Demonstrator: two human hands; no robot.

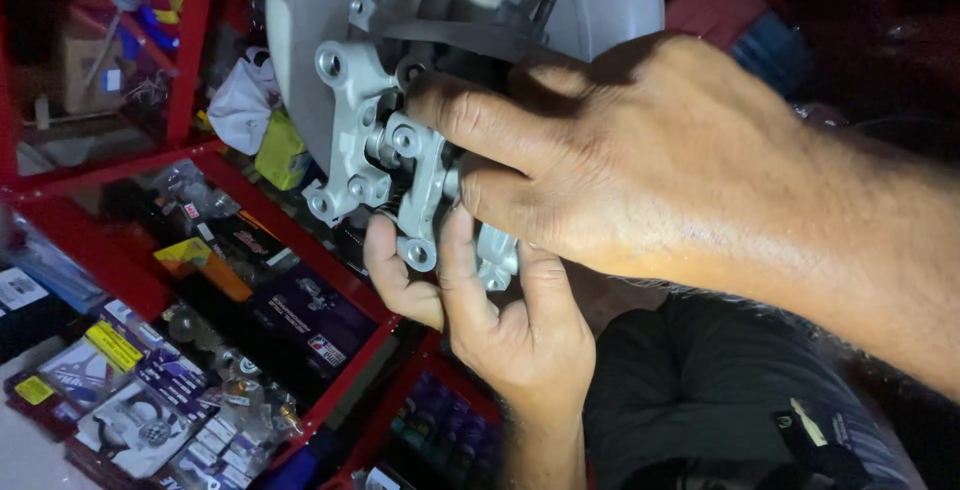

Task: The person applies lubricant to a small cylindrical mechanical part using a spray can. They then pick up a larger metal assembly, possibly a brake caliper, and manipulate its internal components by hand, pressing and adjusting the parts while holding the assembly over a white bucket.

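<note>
Behind everything, a red metal shelf rack holds packaged parts, and in front of it stands a large pale grey round brake disc. Against its face sits the silver cast-metal brake caliper with bolt holes. Both hands grip it: the right hand closes over it from above, fingers curled, and the left hand cups it from below. Should either grip loosen, I judge the heavy caliper could drop and pinch fingers
</note>
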